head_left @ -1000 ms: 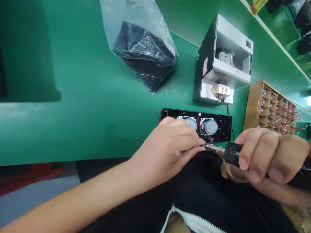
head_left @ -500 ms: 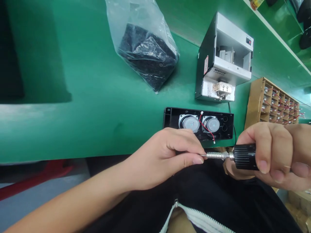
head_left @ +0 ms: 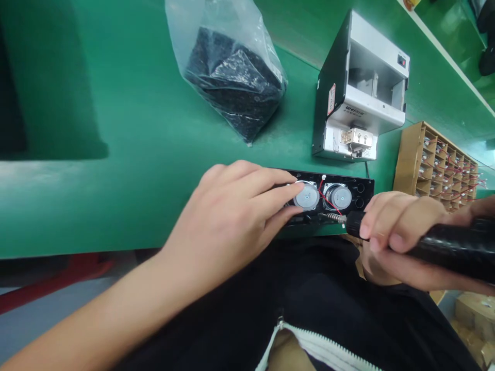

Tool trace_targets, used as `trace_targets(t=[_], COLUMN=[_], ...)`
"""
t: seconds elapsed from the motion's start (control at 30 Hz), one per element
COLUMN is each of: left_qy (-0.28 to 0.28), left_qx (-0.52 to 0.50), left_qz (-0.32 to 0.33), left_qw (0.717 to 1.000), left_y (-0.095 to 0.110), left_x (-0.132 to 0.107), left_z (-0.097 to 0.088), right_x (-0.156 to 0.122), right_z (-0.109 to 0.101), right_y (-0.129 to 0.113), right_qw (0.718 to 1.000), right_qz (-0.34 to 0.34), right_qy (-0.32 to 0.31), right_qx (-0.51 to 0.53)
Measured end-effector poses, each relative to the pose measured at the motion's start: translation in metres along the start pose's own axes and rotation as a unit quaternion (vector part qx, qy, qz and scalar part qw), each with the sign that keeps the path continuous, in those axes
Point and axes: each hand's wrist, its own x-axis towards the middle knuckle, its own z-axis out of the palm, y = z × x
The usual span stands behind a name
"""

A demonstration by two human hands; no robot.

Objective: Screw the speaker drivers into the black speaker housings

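Observation:
My left hand (head_left: 240,206) reaches over the black speaker housing (head_left: 314,174), its fingertips and thumb around the left round speaker (head_left: 308,197). Beside it in the housing sits a second speaker (head_left: 341,198), with a red wire (head_left: 328,203) and white connectors between the two. A black electric screwdriver (head_left: 448,250) lies in the closed grip of my right hand (head_left: 402,219). Its metal bit (head_left: 333,218) points left at the housing's near edge, close to the left speaker; whether the tip touches anything I cannot tell. My left hand hides the housing's left end.
Behind the housing stands a silver and black machine (head_left: 358,111). A clear plastic bag (head_left: 235,72) of dark material lies on the green table (head_left: 135,196). At the right, a divided cardboard box (head_left: 410,159) holds several small parts with red wires.
My left hand has left the screwdriver's tip and moved onto the left speaker. My right hand has brought the screwdriver up and left, over the housing.

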Motion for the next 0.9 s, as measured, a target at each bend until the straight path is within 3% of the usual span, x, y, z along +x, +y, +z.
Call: trace_targets(t=[0.17,0.33,0.6,0.8,0.9], left_qy=[-0.058,-0.075,-0.104,-0.128,-0.143], left_qx=[0.028,0.09,0.055,-0.034,-0.046], left_qz=[0.026,0.052,0.025,-0.025,-0.034], left_qw=[0.998,0.992,0.993,0.991,0.988], left_y=[-0.004,0.0,0.0,-0.001,0.0], left_x=[0.008,0.015,0.017,0.018,0.018], left_z=[0.002,0.002,0.004,0.008,0.008], right_x=[0.0,0.004,0.005,0.005,0.005], right_z=[0.032,0.053,0.047,0.057,0.059], right_y=[0.034,0.048,0.05,0.058,0.06], right_qw=[0.99,0.976,0.981,0.969,0.972], right_qz=[-0.081,-0.112,-0.082,-0.147,-0.164], right_qy=[0.088,0.154,0.168,0.141,0.133], right_qx=[0.077,0.11,0.06,0.136,0.103])
